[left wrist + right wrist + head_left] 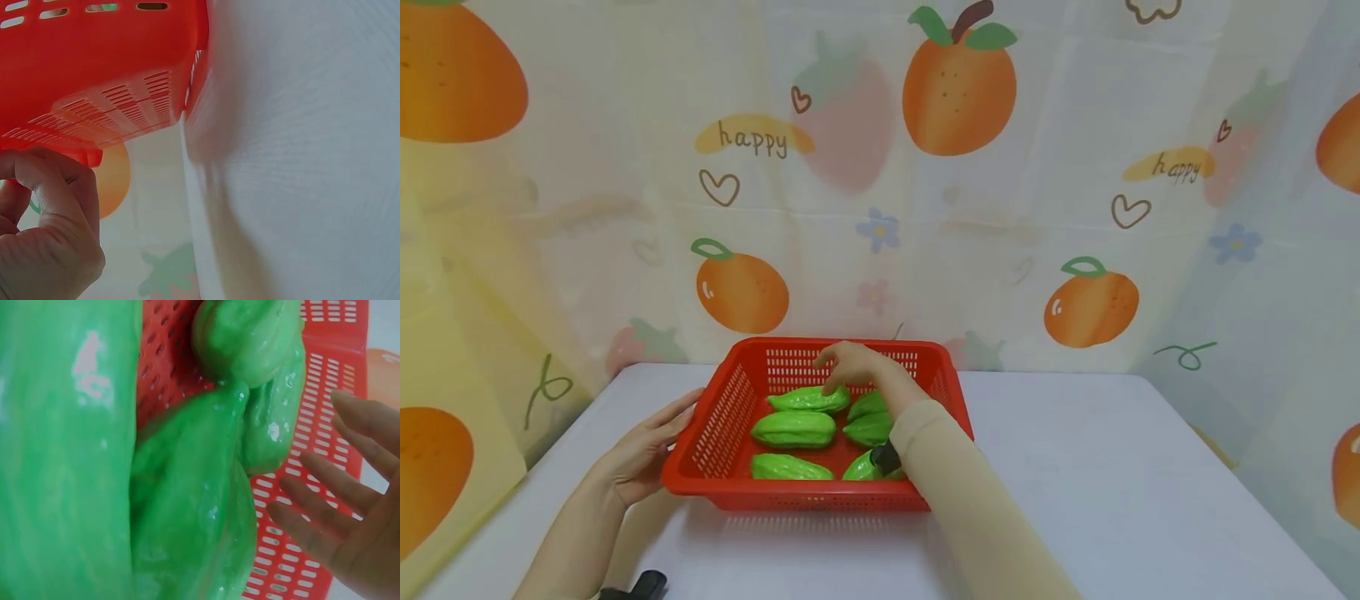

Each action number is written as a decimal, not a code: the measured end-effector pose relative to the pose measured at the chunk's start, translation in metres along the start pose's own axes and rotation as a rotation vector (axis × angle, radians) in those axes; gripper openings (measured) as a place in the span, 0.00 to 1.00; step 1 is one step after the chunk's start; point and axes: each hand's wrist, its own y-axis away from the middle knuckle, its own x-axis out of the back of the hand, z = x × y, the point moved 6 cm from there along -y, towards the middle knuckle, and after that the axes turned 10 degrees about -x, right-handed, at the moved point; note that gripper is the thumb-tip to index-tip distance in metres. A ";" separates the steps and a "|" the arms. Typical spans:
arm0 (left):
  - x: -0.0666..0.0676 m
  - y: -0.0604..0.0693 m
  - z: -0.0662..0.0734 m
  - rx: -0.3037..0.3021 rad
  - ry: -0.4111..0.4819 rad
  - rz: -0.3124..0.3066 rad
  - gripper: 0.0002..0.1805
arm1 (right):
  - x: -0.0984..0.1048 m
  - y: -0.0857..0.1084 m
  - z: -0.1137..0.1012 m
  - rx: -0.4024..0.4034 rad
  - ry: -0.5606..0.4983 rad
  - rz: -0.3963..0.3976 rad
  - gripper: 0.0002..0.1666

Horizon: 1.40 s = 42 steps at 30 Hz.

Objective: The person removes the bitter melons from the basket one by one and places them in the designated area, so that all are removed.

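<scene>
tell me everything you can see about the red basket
The red basket is rectangular, apparently plastic, with a smooth, wide rim and walls that flare outward. Rows of slots pierce its sides, and its floor is perforated too. It stands upright on the white table, open at the top, with several glossy green vegetables lying inside. The left hand holds its left side by the rim; the right hand reaches over it.

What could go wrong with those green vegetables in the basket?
The green vegetables look glossy, so one might slip if the right hand picks it up.

The black device by the right sleeve overlaps a near vegetable in the head view; it might bump it.

The left hand is at one side of the red basket; pulling could tilt it.
</scene>
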 end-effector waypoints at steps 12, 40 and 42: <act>0.000 0.001 0.001 0.029 -0.012 0.025 0.19 | -0.007 -0.003 0.012 -0.043 0.030 -0.055 0.31; 0.002 0.001 -0.002 0.041 0.006 0.028 0.19 | -0.021 -0.004 0.004 -0.090 0.339 -0.052 0.32; 0.001 0.001 -0.002 0.041 0.004 0.027 0.19 | -0.020 -0.004 0.004 -0.094 0.346 -0.048 0.32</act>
